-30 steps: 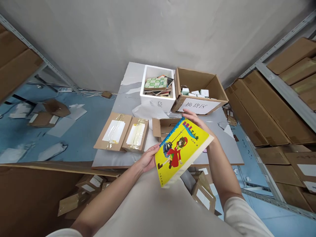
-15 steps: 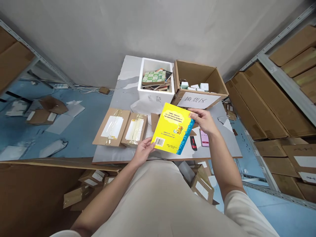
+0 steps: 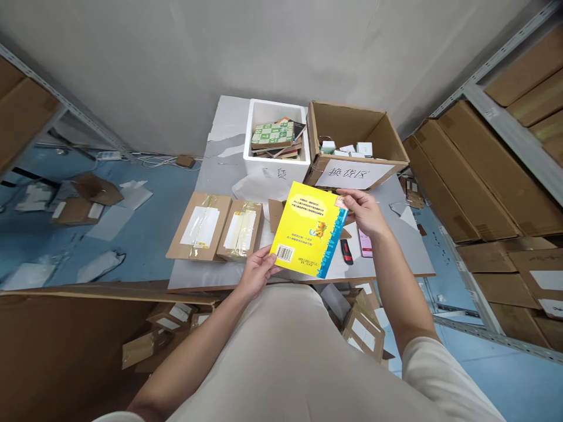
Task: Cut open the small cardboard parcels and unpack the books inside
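Note:
A yellow book [image 3: 303, 228] with a blue edge, a barcode and a small cartoon animal is held tilted over the front of the table. My left hand [image 3: 258, 271] pinches its lower left corner near the barcode. At the upper right corner, my right hand [image 3: 363, 212] grips the book between thumb and fingers. Behind the book, a small brown box [image 3: 275, 214] is partly hidden. A red and black cutter [image 3: 347, 252] and a phone [image 3: 365, 243] with a lit pink screen lie right of the book.
Two taped cartons [image 3: 200, 227] [image 3: 240, 230] sit on the table's left. At the back stand a white foam box [image 3: 277, 170] of books and an open cardboard box [image 3: 358, 173] holding small white boxes. Shelves with cartons [image 3: 479, 158] flank the right; more parcels [image 3: 363, 331] lie below the table.
Both hands still hold the yellow book, which is nearly in the same place. The view has shifted slightly.

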{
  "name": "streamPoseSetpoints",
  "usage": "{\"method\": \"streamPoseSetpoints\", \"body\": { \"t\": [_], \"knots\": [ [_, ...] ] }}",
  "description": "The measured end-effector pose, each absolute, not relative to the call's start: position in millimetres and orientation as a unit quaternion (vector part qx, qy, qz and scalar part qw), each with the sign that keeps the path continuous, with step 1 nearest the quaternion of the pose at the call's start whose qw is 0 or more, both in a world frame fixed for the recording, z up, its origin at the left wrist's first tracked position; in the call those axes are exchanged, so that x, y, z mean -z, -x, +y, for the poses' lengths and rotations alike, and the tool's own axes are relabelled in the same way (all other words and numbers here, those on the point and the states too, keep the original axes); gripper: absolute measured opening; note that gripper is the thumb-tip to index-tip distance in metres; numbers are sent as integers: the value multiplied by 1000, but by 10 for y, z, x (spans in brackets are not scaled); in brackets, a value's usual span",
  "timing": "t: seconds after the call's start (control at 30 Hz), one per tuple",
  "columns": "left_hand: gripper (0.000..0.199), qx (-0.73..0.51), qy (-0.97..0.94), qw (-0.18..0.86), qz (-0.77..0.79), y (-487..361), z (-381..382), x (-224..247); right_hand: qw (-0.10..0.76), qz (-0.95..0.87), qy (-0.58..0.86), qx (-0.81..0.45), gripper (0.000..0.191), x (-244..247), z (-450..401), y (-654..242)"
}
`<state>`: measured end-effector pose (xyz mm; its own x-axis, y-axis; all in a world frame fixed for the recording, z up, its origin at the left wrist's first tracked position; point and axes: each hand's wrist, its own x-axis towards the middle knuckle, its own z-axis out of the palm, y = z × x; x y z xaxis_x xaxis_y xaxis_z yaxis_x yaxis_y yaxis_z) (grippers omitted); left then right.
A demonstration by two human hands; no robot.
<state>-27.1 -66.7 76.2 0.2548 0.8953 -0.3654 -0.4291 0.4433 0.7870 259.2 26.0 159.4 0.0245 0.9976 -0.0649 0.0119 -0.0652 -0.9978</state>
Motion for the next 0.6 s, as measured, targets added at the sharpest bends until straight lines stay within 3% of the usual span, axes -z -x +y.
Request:
{"method": "streamPoseSetpoints", "body": {
  "t": [0.17,0.33,0.5,0.6],
  "knots": [
    [35,-427,-236,800,351,312,-651,-802,497,-475,475,-549,57,-1579,211,-2545],
    [27,-355,-167,872,291,277,-630,-745,501,-561,425,-503,70,-1542,279,-2271],
    [30,-256,-140,919,266,138,-685,-752,427,-570,381,-590,67,-1517,367,-2127],
    [39,-270,-161,914,255,106,-712,-794,435,-537,404,-599,56,-1545,380,-2118]
  ]
}}
